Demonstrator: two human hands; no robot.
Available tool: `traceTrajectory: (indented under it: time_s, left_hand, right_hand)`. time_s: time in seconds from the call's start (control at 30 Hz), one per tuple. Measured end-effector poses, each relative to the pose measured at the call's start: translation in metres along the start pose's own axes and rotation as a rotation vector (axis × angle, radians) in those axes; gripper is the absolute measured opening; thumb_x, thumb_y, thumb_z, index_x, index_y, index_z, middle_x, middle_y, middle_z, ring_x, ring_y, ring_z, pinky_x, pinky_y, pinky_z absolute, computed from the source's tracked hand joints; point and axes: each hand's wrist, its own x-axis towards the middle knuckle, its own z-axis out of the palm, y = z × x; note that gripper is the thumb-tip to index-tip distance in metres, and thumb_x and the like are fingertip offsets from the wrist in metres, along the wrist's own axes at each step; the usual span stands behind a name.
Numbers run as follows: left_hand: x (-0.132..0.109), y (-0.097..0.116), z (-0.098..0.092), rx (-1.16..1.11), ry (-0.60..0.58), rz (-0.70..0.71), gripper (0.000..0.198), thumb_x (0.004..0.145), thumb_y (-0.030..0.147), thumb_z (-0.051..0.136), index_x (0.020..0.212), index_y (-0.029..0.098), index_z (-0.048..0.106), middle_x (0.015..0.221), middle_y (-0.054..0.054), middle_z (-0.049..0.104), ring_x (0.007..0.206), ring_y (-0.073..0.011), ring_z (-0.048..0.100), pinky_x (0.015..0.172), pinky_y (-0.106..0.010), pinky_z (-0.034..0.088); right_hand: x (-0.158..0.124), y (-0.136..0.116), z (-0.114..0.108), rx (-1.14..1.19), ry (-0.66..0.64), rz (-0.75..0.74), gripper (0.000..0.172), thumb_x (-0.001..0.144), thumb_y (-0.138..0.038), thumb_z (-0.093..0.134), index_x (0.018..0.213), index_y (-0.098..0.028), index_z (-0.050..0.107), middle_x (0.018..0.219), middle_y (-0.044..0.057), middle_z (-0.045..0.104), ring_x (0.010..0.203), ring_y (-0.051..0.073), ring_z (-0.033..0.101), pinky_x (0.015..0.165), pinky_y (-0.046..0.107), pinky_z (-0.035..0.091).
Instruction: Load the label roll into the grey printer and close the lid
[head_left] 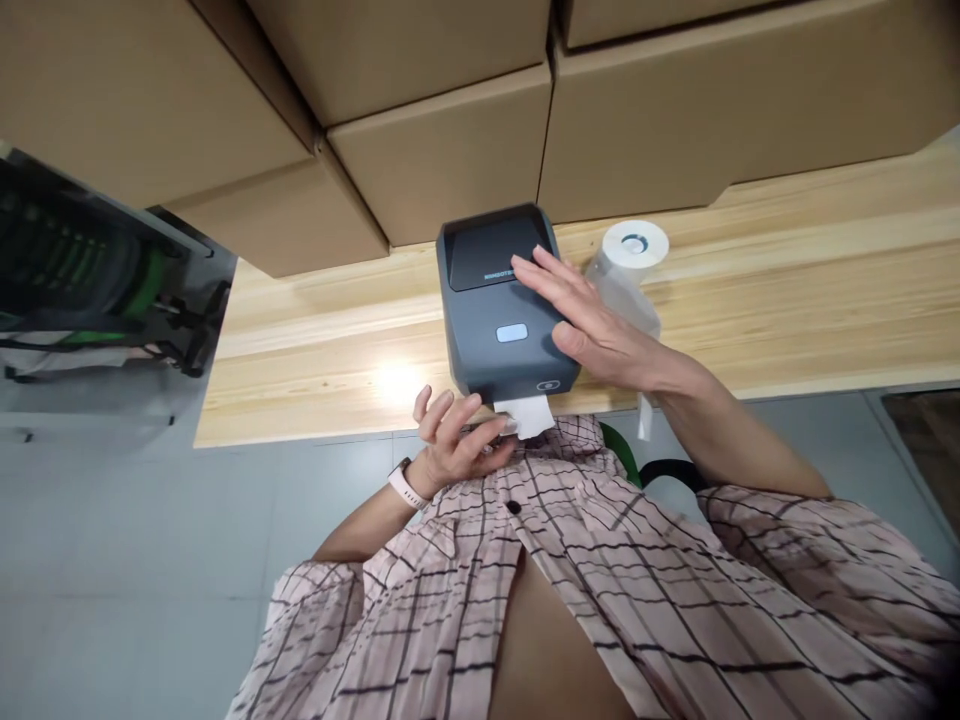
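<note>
**Printer (pixel 487 360) at Near Table Edge: Right Hand (pixel 589 320) on Housing, Left Hand (pixel 456 438) at Paper**

Position: The dark grey printer stands on the wooden table (pixel 322 370), just beside the near edge and well in from the near left corner. A pale button (pixel 512 332) is set in its top. White paper (pixel 531 416) protrudes from the front and extends past the near edge.

Right hand: Laid flat, fingers extended, along the right side of the printer's top. The fingertips lie over the dark panel (pixel 480 245), covering the end of its lettering. The hand grips nothing.

Left hand: Palm turned up, fingers curved, just below the printer's front, beside the paper. From here I cannot tell whether the fingertips pinch it. A watch (pixel 407 487) with a pale band is on this wrist. The hands are apart from each other.

Surroundings: A white roll (pixel 634 245) sits right of the printer, toward the far side of the table. A translucent strip (pixel 628 300) trails from it and hangs over the near edge. Cardboard boxes (pixel 442 150) stand along the far side. Beyond the left edge is a blurred black and green chair (pixel 82 260).
</note>
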Motion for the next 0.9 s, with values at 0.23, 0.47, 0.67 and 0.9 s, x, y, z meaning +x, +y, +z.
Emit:
traceTrajectory:
  time_s: [0.23, 0.47, 0.67, 0.9]
  left_hand:
    - [-0.002, 0.003, 0.016, -0.086, -0.243, -0.186, 0.014, 0.094, 0.041, 0.074, 0.106, 0.048, 0.078, 0.115, 0.000, 0.079, 0.134, -0.0324, 0.057, 0.134, -0.069, 0.016]
    - [0.032, 0.022, 0.011, 0.137, 0.000, 0.088, 0.011, 0.098, 0.030, 0.069, 0.106, 0.036, 0.074, 0.114, -0.003, 0.079, 0.128, -0.0246, 0.062, 0.119, -0.049, 0.046]
    - [0.034, 0.004, 0.002, 0.070, 0.130, 0.000, 0.066, 0.101, 0.053, 0.056, 0.159, 0.025, 0.043, 0.163, -0.014, 0.052, 0.154, -0.0313, 0.045, 0.125, -0.052, 0.042]
    - [0.053, -0.011, 0.003, -0.184, 0.218, -0.424, 0.046, 0.108, 0.043, 0.048, 0.151, 0.028, 0.054, 0.154, -0.010, 0.059, 0.148, -0.0294, 0.053, 0.124, -0.053, 0.043]
  right_hand:
    - [-0.004, -0.002, 0.007, 0.019, 0.046, 0.027, 0.074, 0.108, -0.072, 0.019, 0.174, -0.037, 0.017, 0.182, 0.003, 0.026, 0.171, 0.031, 0.014, 0.136, 0.066, 0.018]
    - [-0.011, -0.004, 0.007, -0.046, 0.112, -0.067, 0.059, 0.113, -0.063, 0.023, 0.136, -0.037, 0.071, 0.174, -0.002, 0.044, 0.168, 0.029, 0.028, 0.136, 0.066, 0.015]
    - [-0.006, -0.015, 0.012, -0.252, 0.151, -0.067, 0.051, 0.113, -0.060, 0.032, 0.126, -0.037, 0.075, 0.173, -0.006, 0.046, 0.168, 0.034, 0.026, 0.135, 0.071, 0.001]
    - [-0.004, -0.016, 0.001, -0.160, 0.065, -0.054, 0.059, 0.107, -0.073, 0.036, 0.132, -0.032, 0.069, 0.176, 0.001, 0.041, 0.169, 0.037, 0.022, 0.134, 0.073, 0.011]
